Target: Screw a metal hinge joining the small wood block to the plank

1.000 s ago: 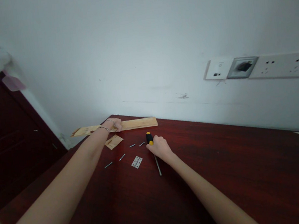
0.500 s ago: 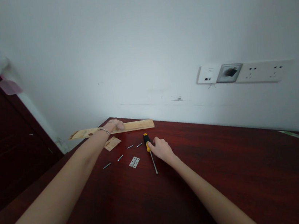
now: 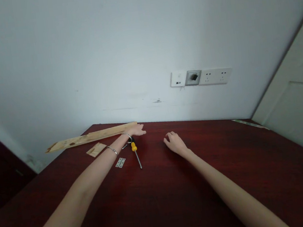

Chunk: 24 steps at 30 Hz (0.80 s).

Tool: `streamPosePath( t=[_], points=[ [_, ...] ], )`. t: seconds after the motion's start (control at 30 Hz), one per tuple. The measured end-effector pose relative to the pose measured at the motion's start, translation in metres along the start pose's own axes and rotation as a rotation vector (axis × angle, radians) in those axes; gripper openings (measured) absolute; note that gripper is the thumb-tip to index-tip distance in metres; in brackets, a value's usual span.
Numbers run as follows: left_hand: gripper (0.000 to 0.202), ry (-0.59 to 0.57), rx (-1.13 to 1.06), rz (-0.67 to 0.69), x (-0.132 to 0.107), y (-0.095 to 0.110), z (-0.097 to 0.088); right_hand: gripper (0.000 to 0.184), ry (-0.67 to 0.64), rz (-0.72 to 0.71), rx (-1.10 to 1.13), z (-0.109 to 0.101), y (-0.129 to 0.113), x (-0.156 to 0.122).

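Observation:
My left hand (image 3: 137, 130) is stretched out by the right end of a long wooden board (image 3: 82, 139), fingers extended and holding nothing. Under its wrist lies a yellow-and-black screwdriver (image 3: 134, 147), shaft towards me, with part of the handle hidden. To the right, my right hand (image 3: 175, 142) rests on the tabletop, loosely curved with fingers apart and nothing in it. A metal hinge (image 3: 120, 162) lies flat beside my left forearm. One screw (image 3: 124, 146) shows near the wrist. A small wooden piece (image 3: 96, 150) sits in front of the board.
The dark red table (image 3: 163, 201) stands against a white wall with a row of sockets (image 3: 201, 77). A thin printed strip (image 3: 250, 124) lies at the far right corner. A pale door (image 3: 300, 97) is on the right, a dark red one (image 3: 2, 166) on the left.
My left hand has moved from the board's middle to its right end, and the board is now tilted. My right hand has left the screwdriver and moved right. The view has turned right.

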State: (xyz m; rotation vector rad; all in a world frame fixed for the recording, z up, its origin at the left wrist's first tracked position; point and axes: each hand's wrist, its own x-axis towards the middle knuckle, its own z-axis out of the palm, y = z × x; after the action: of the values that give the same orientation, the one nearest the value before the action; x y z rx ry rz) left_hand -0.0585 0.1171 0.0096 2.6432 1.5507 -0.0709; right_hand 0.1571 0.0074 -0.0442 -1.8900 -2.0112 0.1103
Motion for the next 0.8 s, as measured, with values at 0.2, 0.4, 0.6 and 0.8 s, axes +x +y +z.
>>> streamPosePath(
  t=[0.2,0.4,0.6,0.8],
  points=[
    [0.069,-0.09,0.015,0.047,-0.006,0.048,0.03,0.043,0.002,0.029,-0.064,0.001,0.042,-0.012],
    [0.069,-0.08,0.028,0.066,-0.019,0.064,0.043,0.047,-0.009,0.026,-0.096,0.01,0.055,-0.021],
    [0.066,-0.061,0.051,0.026,-0.019,0.063,0.057,0.049,0.01,0.037,-0.098,0.013,0.056,-0.022],
    [0.07,-0.052,0.049,-0.011,-0.017,0.062,0.07,0.049,0.024,0.04,-0.103,0.014,0.056,-0.022]
  ],
)
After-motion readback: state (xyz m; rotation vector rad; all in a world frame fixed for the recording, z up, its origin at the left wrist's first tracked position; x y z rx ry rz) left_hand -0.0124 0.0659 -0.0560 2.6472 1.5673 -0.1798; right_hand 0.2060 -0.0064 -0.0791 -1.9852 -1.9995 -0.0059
